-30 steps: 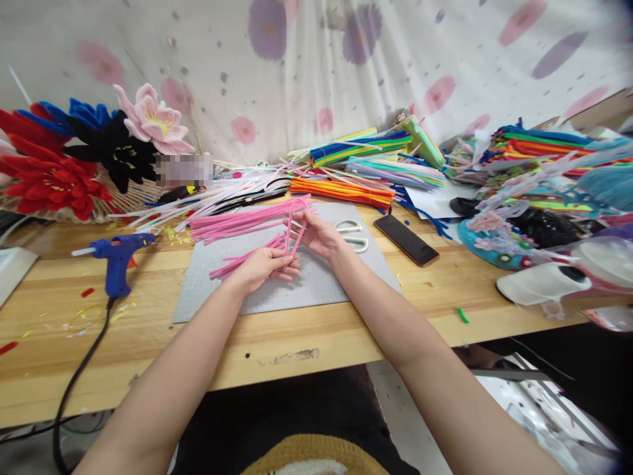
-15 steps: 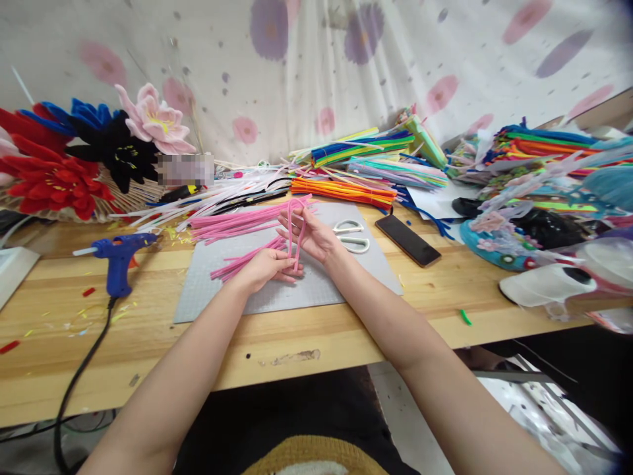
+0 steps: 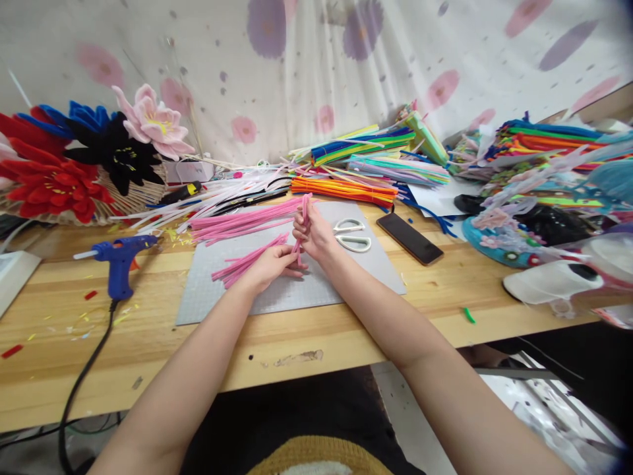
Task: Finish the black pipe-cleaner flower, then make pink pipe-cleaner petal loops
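Observation:
A bent pink pipe cleaner (image 3: 305, 206) stands upright over the grey cutting mat (image 3: 208, 300). My right hand (image 3: 313, 232) has its fingers wrapped round its middle, with the looped top showing above the fist. Lower down, my left hand (image 3: 277, 265) pinches the bottom ends between thumb and fingers. A small group of pink pipe cleaners (image 3: 237, 265) lies on the mat beside my left hand. Behind it rests a larger pink bundle (image 3: 227, 224). White-handled scissors (image 3: 355, 244) lie right of my right hand.
A blue glue gun (image 3: 119, 267) with a black cord is at the left. A phone (image 3: 409, 239) lies right of the mat. Orange pipe cleaners (image 3: 343, 191) and other coloured bundles line the back. Fuzzy flowers (image 3: 54, 185) stand back left; a white object (image 3: 551, 282) is at the right.
My right hand's spread fingers have curled closed round the pink pipe cleaner. My left hand stays low at its ends, with only a slight shift.

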Motion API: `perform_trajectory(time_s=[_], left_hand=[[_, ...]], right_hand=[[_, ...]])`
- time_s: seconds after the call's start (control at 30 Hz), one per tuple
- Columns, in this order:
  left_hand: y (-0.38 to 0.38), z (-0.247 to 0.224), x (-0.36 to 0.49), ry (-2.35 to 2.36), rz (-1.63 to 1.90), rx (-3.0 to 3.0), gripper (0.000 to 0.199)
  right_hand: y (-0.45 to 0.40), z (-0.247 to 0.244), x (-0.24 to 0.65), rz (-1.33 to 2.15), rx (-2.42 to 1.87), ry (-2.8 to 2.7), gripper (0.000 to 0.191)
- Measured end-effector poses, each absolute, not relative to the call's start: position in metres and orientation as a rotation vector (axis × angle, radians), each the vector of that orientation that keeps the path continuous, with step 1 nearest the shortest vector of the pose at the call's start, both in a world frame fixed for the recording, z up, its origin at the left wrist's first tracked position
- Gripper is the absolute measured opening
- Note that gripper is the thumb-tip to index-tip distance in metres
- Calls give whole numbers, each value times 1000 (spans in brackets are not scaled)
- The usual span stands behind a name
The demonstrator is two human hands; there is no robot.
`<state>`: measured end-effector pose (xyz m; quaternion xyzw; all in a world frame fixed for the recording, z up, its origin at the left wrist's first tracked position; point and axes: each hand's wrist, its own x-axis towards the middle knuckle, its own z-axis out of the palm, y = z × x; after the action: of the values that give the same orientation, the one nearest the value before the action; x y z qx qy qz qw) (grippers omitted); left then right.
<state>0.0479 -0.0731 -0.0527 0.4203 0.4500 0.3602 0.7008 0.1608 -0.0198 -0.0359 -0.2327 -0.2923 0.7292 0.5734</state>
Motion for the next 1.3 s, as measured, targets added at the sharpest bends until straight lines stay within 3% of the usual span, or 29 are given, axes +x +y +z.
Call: perform_trajectory(time_s=[0.23,0.5,1.0,1.3], left_hand=[[-70,-56,45,938,831,819,14],[-74,-54,53,1070,817,885,7],[-73,-49,37,745,778,788,10],[-73,-55,37,901,781,888,7]], right_hand=[[-20,-34,161,1671,-601,-705,26],[-20,-36,158,1669,-558,-703,22],[-13,-40,174,1850,-490,-564,12],[-15,-37,174,1836,-450,-580,12]])
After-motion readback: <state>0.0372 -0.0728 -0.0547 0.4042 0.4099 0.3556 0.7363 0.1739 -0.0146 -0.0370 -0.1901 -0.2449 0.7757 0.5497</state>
